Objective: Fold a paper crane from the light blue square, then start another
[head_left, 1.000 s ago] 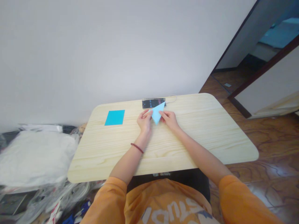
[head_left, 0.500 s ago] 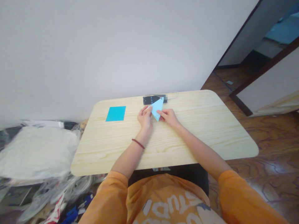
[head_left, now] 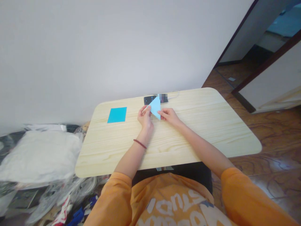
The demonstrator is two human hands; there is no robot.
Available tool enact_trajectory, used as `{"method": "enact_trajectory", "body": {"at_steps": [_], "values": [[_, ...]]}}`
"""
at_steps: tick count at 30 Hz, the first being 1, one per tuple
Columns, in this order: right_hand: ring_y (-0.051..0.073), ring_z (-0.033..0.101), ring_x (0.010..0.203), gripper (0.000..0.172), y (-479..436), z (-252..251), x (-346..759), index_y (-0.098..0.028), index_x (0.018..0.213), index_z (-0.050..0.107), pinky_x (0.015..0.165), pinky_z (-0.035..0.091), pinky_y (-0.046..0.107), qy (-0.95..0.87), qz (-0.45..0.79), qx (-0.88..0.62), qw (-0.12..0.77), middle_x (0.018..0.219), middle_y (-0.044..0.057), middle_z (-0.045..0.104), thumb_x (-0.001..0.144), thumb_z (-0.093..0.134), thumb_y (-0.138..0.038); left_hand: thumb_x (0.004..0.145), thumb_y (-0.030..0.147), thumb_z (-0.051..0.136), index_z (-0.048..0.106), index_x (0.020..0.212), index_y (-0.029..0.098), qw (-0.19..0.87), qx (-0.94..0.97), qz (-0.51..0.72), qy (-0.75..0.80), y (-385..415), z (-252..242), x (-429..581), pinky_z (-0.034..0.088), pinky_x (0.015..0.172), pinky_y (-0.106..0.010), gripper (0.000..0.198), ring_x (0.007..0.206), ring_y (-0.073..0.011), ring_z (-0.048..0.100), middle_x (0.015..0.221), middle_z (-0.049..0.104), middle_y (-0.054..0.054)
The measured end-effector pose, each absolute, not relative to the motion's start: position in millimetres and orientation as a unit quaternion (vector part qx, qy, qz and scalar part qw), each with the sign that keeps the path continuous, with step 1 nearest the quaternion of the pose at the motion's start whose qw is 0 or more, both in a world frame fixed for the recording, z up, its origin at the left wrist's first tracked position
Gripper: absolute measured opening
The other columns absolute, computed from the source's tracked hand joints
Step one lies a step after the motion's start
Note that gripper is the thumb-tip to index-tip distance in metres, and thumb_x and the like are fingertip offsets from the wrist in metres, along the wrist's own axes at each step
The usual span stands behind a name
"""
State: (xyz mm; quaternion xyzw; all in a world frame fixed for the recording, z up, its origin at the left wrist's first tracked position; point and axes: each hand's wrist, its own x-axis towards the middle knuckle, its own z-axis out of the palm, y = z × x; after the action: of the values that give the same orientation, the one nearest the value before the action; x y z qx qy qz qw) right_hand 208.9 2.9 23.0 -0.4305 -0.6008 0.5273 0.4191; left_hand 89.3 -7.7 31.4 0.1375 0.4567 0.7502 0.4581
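Observation:
A light blue piece of folded paper [head_left: 155, 107], roughly triangular, is held up over the table between both hands. My left hand [head_left: 145, 116] pinches its left corner between thumb and fingers; a dark red bead bracelet circles that wrist. On the other side, my right hand [head_left: 168, 115] grips the lower right edge of the paper with thumb and fingertips. The paper's upper tip overlaps a dark phone [head_left: 148, 100] lying behind it. To the left of my hands lies a flat square of brighter blue paper [head_left: 117, 115].
The pale wood-grain table [head_left: 192, 119] has rounded corners and stands against a white wall [head_left: 131, 47]. A thin white cable [head_left: 174, 95] runs from the phone. Left of the table are a white plastic-looking bundle [head_left: 39, 155] and assorted clutter. Wooden floor [head_left: 279, 138] shows at the right.
The folded paper has turned slightly, its upper tip shifting left so its right edge is nearly upright. Both hands keep their pinches on it. The camera view has shifted a little.

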Motion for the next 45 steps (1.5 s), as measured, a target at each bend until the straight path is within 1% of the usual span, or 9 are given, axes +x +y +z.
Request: {"method": "enact_trajectory", "body": {"at_steps": [10,14,20,25,29,31,36,41,45], "values": [[0.007,0.04,0.047,0.035,0.4,28.4,209.2,-0.017,0.063,0.054,0.046,0.026,0.022,-0.581,0.583,-0.408,0.395,0.051,-0.004,0.049,0.063,0.069,-0.049,0.049,0.022,0.081,0.06,0.072,0.015,0.456,0.117,0.776,0.42,-4.7,28.2,87.7,0.046,0.072,-0.024,0.032,0.075,-0.0107,0.061,0.075,0.064,-0.001],[0.006,0.036,0.045,0.028,3.8,29.0,210.8,-0.018,0.065,0.052,0.043,0.023,0.022,-0.541,0.576,-0.434,0.433,0.05,-0.006,0.046,0.063,0.066,-0.042,0.05,0.023,0.081,0.059,0.072,0.015,0.45,0.136,0.772,0.429,-4.7,27.5,86.1,0.048,0.072,-0.024,0.032,0.073,-0.0098,0.06,0.076,0.064,-0.001],[0.006,0.036,0.044,0.02,11.0,31.1,221.9,-0.019,0.064,0.049,0.04,0.019,0.02,-0.447,0.551,-0.478,0.518,0.051,-0.005,0.045,0.063,0.06,-0.036,0.056,0.026,0.078,0.056,0.078,0.016,0.474,0.29,0.682,0.475,-6.9,24.6,84.2,0.048,0.069,-0.026,0.033,0.062,-0.0094,0.058,0.063,0.061,0.002],[0.006,0.036,0.044,0.017,14.6,32.2,229.0,-0.019,0.063,0.048,0.04,0.019,0.019,-0.421,0.553,-0.494,0.523,0.051,-0.005,0.045,0.064,0.058,-0.033,0.061,0.024,0.075,0.051,0.074,0.018,0.449,0.445,0.624,0.46,-6.4,28.0,78.6,0.042,0.061,-0.021,0.028,0.06,-0.0089,0.055,0.066,0.058,0.003],[0.006,0.034,0.043,0.017,13.6,33.5,229.6,-0.019,0.063,0.048,0.04,0.019,0.019,-0.444,0.559,-0.486,0.505,0.049,-0.006,0.041,0.064,0.058,-0.032,0.066,0.022,0.07,0.06,0.075,0.017,0.441,0.517,0.585,0.443,-3.4,31.4,69.1,0.038,0.056,-0.021,0.014,0.054,-0.0067,0.048,0.072,0.059,0.002],[0.006,0.033,0.043,0.017,13.3,33.5,229.8,-0.019,0.063,0.048,0.04,0.019,0.02,-0.453,0.559,-0.485,0.498,0.047,-0.006,0.039,0.064,0.058,-0.033,0.07,0.023,0.068,0.068,0.084,0.017,0.468,0.55,0.533,0.442,-1.4,30.8,63.8,0.035,0.054,-0.022,0.016,0.052,-0.0076,0.044,0.068,0.059,0.001],[0.006,0.034,0.044,0.02,14.9,32.4,232.2,-0.019,0.063,0.048,0.04,0.019,0.02,-0.468,0.565,-0.48,0.481,0.05,-0.006,0.041,0.063,0.06,-0.035,0.07,0.024,0.069,0.067,0.11,0.019,0.552,0.535,0.481,0.422,2.4,27.2,55.7,0.041,0.064,-0.027,0.04,0.065,-0.0146,0.055,0.069,0.063,-0.001],[0.006,0.037,0.044,0.019,16.6,34.1,235.9,-0.018,0.063,0.05,0.04,0.02,0.019,-0.487,0.575,-0.472,0.458,0.052,-0.005,0.044,0.062,0.061,-0.034,0.067,0.023,0.071,0.067,0.111,0.017,0.593,0.507,0.484,0.397,2.8,29.0,54.5,0.044,0.077,-0.029,0.044,0.078,-0.0159,0.06,0.091,0.07,-0.004],[0.006,0.037,0.043,0.016,16.6,36.7,239.4,-0.018,0.065,0.051,0.039,0.018,0.019,-0.492,0.59,-0.473,0.432,0.05,-0.005,0.046,0.062,0.059,-0.032,0.067,0.023,0.071,0.067,0.11,0.017,0.594,0.505,0.485,0.397,2.7,29.8,53.0,0.044,0.081,-0.03,0.044,0.083,-0.0171,0.061,0.094,0.07,-0.005]]}}
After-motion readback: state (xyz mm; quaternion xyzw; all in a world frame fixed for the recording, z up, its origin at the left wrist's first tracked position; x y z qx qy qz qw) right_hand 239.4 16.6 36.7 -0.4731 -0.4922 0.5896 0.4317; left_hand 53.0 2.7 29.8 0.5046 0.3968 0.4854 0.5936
